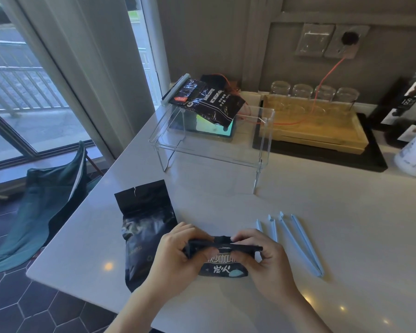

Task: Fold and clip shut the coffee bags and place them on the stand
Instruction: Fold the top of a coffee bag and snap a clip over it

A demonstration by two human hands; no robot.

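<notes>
Folding: both hands work the top of a small black coffee bag (222, 266) lying on the white countertop (322, 236) at the near edge.
Left hand: the left hand (175, 253) pinches the left end of the bag's folded top strip, fingers curled over it, thumb beneath.
Right hand: the right hand (262, 255) grips the right end of the same strip, fingers curled round it.
Second bag: a larger black coffee bag (144, 227) lies flat and unsealed just left of the hands, its torn top pointing away.
Clips: light-blue sealing clips (296, 239) lie open on the countertop just right of the right hand, apart from the bag.
Stand: a clear acrylic stand (214, 131) sits farther back on the countertop.
Finished bag: a clipped coffee bag (207, 102) rests tilted on the stand's far left corner, a pale clip (174, 88) across its folded top.
Behind: a wooden tray (317, 126) with glasses (303, 91) stands right of the stand.
</notes>
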